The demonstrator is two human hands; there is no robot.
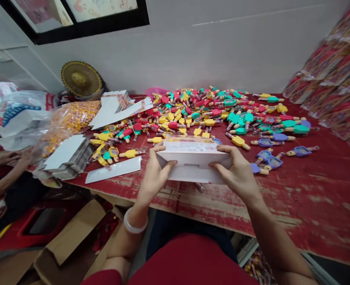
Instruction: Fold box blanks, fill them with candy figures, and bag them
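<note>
A white carton (pixel 192 159), partly unfolded with printing on its far panel, is held over the front edge of the red table. My left hand (pixel 155 172) grips its left end, thumb on the near inner side and fingers behind. At the right end my right hand (pixel 237 172) holds it the same way. Beyond the carton lies a large heap of small toys (pixel 186 111) in red, yellow, green and purple. Left of my left hand, a flat white piece (pixel 113 170) rests near a stack of folded cartons (pixel 69 156).
Clear bags of orange items (pixel 76 116) and a straw hat (pixel 81 79) stand at the back left. Packed bags (pixel 338 79) are piled at the right. An open cardboard box (pixel 73 233) is below the worn table (pixel 311 198). Another person's arm (pixel 10 174) shows at the left.
</note>
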